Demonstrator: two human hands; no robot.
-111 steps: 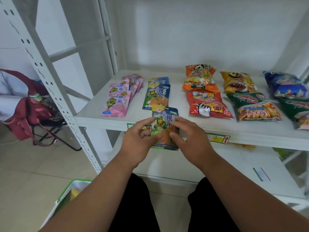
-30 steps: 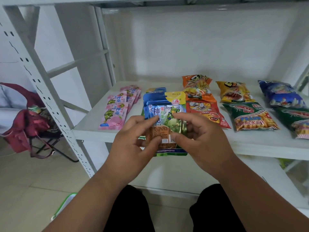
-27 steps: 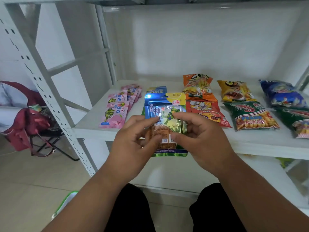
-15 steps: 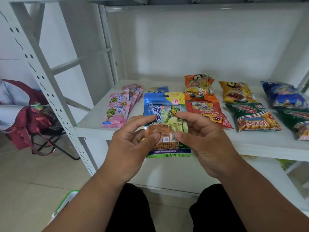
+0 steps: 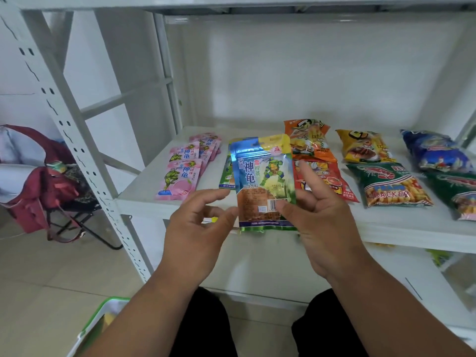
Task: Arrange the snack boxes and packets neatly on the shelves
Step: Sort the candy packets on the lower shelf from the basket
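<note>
A small fanned stack of blue-green turtle drink packets [image 5: 265,176] stands upright in front of the white shelf [image 5: 386,228]. My right hand [image 5: 324,222] pinches its lower right corner, thumb on the front and fingers behind. My left hand [image 5: 195,228] hovers at the stack's left edge with loose fingers, the thumb tip just at the edge. On the shelf lie pink turtle packets [image 5: 180,176] at the left and one more green turtle packet [image 5: 226,173], mostly hidden behind the stack.
Further right on the shelf lie an orange bag [image 5: 306,137], a red bag [image 5: 327,176], a yellow bag [image 5: 363,145], a green cracker bag [image 5: 389,186] and a blue bag [image 5: 435,150]. A green-rimmed basket [image 5: 103,318] sits on the floor by my left knee. The shelf upright [image 5: 77,150] stands left.
The stack has risen from the shelf edge and now faces me upright. My left hand has loosened its pinch and drawn slightly off the left edge; the right hand keeps hold.
</note>
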